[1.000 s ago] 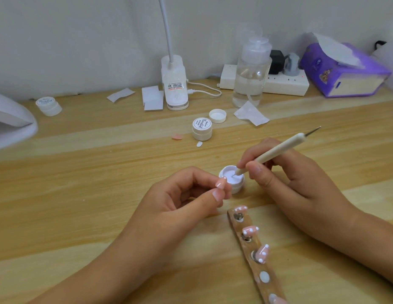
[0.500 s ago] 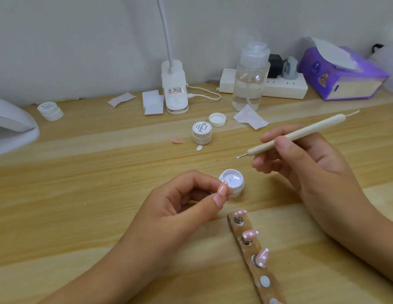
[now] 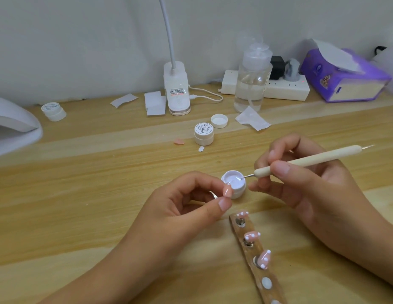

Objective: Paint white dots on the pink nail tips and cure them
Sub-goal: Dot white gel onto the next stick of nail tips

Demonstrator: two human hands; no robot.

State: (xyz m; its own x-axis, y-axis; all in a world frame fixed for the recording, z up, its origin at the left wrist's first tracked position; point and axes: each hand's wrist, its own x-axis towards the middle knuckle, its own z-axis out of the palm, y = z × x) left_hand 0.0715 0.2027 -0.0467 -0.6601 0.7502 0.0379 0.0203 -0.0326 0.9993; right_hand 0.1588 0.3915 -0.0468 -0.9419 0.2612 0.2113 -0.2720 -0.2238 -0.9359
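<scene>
Jar of paint [image 3: 234, 183]: the lid is off and white paint is seen inside; it stands on the table [image 3: 103, 194] between the two hands.
Shut jars: two are counted, one [image 3: 204, 133] at 11 o'clock from the jar of paint and one [image 3: 53, 111] far off at 10 o'clock, beside the white lamp hood [image 3: 13, 123].
Loose lid [image 3: 219, 120]: one, laid mouth up at 1 o'clock of the nearer shut jar.
Bottle [image 3: 252, 84]: one, partly filled with clear liquid, at 12 o'clock by the wall.
Tissue box [image 3: 345, 82]: one, purple, with a tissue standing out of the top, at 2 o'clock.
Right hand [image 3: 312, 185]: one stick [image 3: 301, 162] is gripped, and its metal point is dipped in the paint.
Left hand [image 3: 186, 202]: one pink nail tip [image 3: 227, 190] is pinched between thumb and forefinger at the jar's 8 o'clock edge.
Strip [image 3: 257, 268]: one, at 6 o'clock; three pink tips with white dots [image 3: 252, 235] are mounted on it.
Loose tip [image 3: 179, 141]: one, pink, lying at 10 o'clock.
</scene>
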